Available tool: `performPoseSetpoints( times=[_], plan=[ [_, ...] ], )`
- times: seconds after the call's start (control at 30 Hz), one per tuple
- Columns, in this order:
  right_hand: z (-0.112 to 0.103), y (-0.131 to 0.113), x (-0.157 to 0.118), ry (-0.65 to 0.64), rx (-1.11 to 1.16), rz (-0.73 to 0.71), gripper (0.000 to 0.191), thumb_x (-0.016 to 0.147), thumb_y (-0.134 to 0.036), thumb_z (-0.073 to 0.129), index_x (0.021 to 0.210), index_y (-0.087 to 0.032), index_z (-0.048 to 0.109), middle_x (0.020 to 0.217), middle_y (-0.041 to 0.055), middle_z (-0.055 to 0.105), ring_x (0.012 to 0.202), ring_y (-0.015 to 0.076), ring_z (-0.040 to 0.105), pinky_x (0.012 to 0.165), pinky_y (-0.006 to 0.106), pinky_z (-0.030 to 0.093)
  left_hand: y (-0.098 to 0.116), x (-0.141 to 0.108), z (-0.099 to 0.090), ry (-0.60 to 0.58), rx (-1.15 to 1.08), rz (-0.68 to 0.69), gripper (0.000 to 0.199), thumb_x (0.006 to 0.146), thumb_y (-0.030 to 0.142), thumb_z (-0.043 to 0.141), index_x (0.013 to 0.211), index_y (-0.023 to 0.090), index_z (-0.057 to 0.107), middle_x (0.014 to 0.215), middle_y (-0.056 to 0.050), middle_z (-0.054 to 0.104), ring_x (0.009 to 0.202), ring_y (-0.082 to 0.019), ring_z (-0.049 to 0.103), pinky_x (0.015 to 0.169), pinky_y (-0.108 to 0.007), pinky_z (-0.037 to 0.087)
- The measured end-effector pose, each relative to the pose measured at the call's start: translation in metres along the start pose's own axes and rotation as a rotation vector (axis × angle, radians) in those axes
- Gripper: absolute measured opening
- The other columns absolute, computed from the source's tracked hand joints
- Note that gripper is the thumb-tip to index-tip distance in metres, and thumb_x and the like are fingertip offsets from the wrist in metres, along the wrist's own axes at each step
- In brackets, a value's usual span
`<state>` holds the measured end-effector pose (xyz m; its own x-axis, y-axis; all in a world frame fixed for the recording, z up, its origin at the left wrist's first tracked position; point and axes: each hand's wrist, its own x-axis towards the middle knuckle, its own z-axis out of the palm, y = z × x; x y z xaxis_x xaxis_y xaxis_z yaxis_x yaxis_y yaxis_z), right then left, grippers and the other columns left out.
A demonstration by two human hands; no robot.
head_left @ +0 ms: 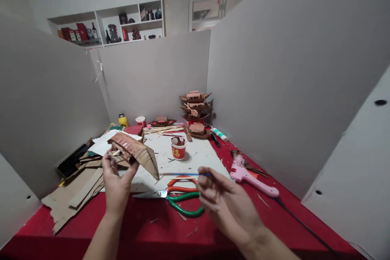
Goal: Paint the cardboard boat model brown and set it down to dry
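Note:
My left hand [118, 183] grips a cardboard model boat [138, 149], raised and tilted above the table. Part of its side is coated a glossy reddish brown; the right end is bare cardboard. Between the fingertips of my right hand [227, 201] is a thin paintbrush [183, 174] with some blue on its handle. Its tip points left, close to the boat's bare end; I cannot tell whether they touch. Beyond the hands stands a red and white paper cup [178, 150] with brown smears inside. Scissors [184, 197] with green and orange handles lie below the brush.
A pink glue gun [250, 178] with a cord lies right. Finished-looking model boats [196, 113] are stacked at the back. Cardboard scraps [82, 189] and a dark phone-like object [71, 161] lie left. Grey panels [152, 77] enclose the red-covered table.

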<state>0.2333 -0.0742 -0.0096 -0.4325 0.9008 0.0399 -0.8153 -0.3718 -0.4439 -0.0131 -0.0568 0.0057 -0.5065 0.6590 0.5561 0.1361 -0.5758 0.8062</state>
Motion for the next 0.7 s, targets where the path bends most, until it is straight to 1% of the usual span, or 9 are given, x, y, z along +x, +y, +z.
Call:
performPoseSetpoints(
  times=[0.07,0.13,0.2,0.3,0.4,0.47,0.53,0.63,0.7],
  plan=[
    [0.007,-0.024,0.004,0.032,-0.129,-0.178,0.015,0.081,-0.025,0.076,0.09,-0.015,0.071,0.072,0.0036,0.074,0.054,0.0099,0.062,0.043,0.018,0.044,-0.002,0.009,-0.006,-0.062,-0.125,-0.079,0.064,0.07,0.032,0.083,0.127,0.025,0.055,0.129,-0.008,0.064,0.123,-0.024,0.058,0.102,-0.033,0.046],
    [0.012,-0.045,0.014,0.05,-0.303,-0.367,0.019,0.085,-0.034,0.071,0.088,-0.016,0.072,0.074,0.0057,0.074,0.058,0.0126,0.064,0.049,0.022,0.049,-0.004,0.018,-0.011,-0.113,-0.254,-0.199,0.06,0.069,0.036,0.083,0.123,0.024,0.06,0.122,-0.007,0.069,0.12,-0.025,0.061,0.099,-0.033,0.049],
    [0.013,-0.059,0.03,0.056,-0.512,-0.521,0.028,0.084,-0.044,0.07,0.087,-0.016,0.073,0.073,0.0057,0.072,0.055,0.0131,0.062,0.049,0.024,0.049,-0.003,0.026,-0.015,-0.183,-0.375,-0.342,0.059,0.067,0.04,0.083,0.121,0.025,0.064,0.116,-0.006,0.073,0.118,-0.027,0.063,0.098,-0.036,0.051],
    [0.005,-0.069,0.059,0.153,-0.867,-0.712,0.043,0.081,-0.058,0.068,0.082,-0.015,0.071,0.066,0.0029,0.065,0.052,0.0114,0.055,0.049,0.025,0.047,-0.001,0.035,-0.019,-0.267,-0.512,-0.474,0.065,0.064,0.043,0.085,0.124,0.031,0.064,0.112,-0.005,0.076,0.116,-0.031,0.064,0.096,-0.045,0.053],
    [-0.005,-0.072,0.083,0.234,-1.325,-0.806,0.055,0.091,-0.065,0.044,0.081,-0.016,0.067,0.066,0.0026,0.06,0.053,0.0126,0.052,0.05,0.026,0.045,0.003,0.042,-0.02,-0.312,-0.568,-0.555,0.061,0.068,0.041,0.084,0.125,0.033,0.064,0.117,-0.005,0.075,0.114,-0.032,0.065,0.095,-0.051,0.053],
    [-0.008,-0.074,0.096,0.236,-1.436,-0.823,0.049,0.093,-0.06,0.044,0.079,-0.017,0.064,0.067,0.0028,0.06,0.055,0.0141,0.052,0.053,0.028,0.044,0.004,0.047,-0.019,-0.31,-0.588,-0.607,0.054,0.074,0.043,0.078,0.125,0.032,0.064,0.121,-0.006,0.073,0.115,-0.032,0.064,0.096,-0.054,0.052],
    [-0.009,-0.074,0.105,0.221,-1.496,-0.833,0.037,0.093,-0.05,0.049,0.078,-0.019,0.063,0.068,0.0033,0.062,0.061,0.0164,0.054,0.059,0.029,0.043,0.001,0.053,-0.019,-0.304,-0.606,-0.655,0.053,0.078,0.047,0.072,0.128,0.03,0.063,0.123,-0.008,0.072,0.116,-0.032,0.064,0.097,-0.055,0.051],
    [-0.009,-0.073,0.117,0.191,-1.584,-0.824,0.023,0.091,-0.034,0.053,0.076,-0.019,0.063,0.071,0.0043,0.065,0.069,0.0192,0.058,0.068,0.03,0.043,-0.011,0.063,-0.022,-0.327,-0.613,-0.692,0.057,0.078,0.055,0.068,0.129,0.03,0.062,0.12,-0.009,0.073,0.113,-0.032,0.065,0.094,-0.055,0.053],
    [-0.01,-0.071,0.124,0.168,-1.629,-0.796,0.018,0.088,-0.027,0.054,0.074,-0.019,0.064,0.071,0.0044,0.067,0.07,0.0199,0.059,0.07,0.031,0.042,-0.023,0.069,-0.024,-0.356,-0.603,-0.688,0.058,0.076,0.061,0.068,0.125,0.029,0.065,0.113,-0.01,0.075,0.109,-0.033,0.067,0.09,-0.052,0.056]
  ],
)
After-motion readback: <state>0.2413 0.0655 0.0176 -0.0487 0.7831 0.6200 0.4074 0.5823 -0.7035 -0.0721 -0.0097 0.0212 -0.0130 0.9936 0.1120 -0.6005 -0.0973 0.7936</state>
